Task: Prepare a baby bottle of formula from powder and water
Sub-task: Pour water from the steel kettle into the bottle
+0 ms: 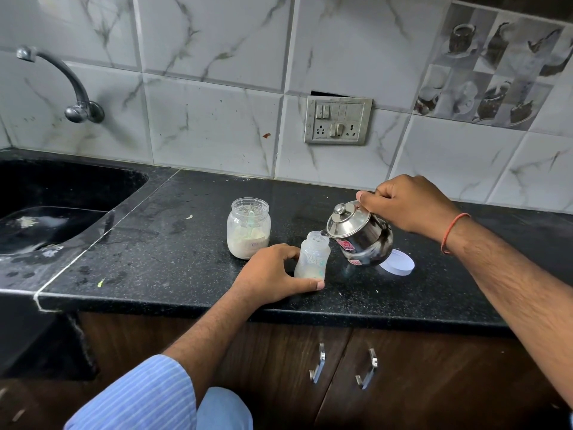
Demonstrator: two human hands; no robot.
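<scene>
Black speckled countertop [186,243] runs under a wall of marbled white tiles, with a sink [62,193] and curved tap [66,85] at the far left and a switch plate [338,121] on the wall behind. From where I sit, I see the baby bottle [312,256] standing upright near the counter's front edge, uncapped, with a pale layer at its bottom. My left hand [273,274] curls round its base, thumb in front and fingers behind, steadying it. My right hand [406,203] grips the handle of a steel kettle [359,232], fingers wrapped tight, and the kettle is tilted left so its spout sits right at the bottle's mouth. I cannot tell whether water is flowing. Just left of the bottle stands an open clear jar [248,228], partly filled with powder, a scoop leaning inside. A white lid [400,263] lies flat on the counter, partly hidden behind the kettle.
</scene>
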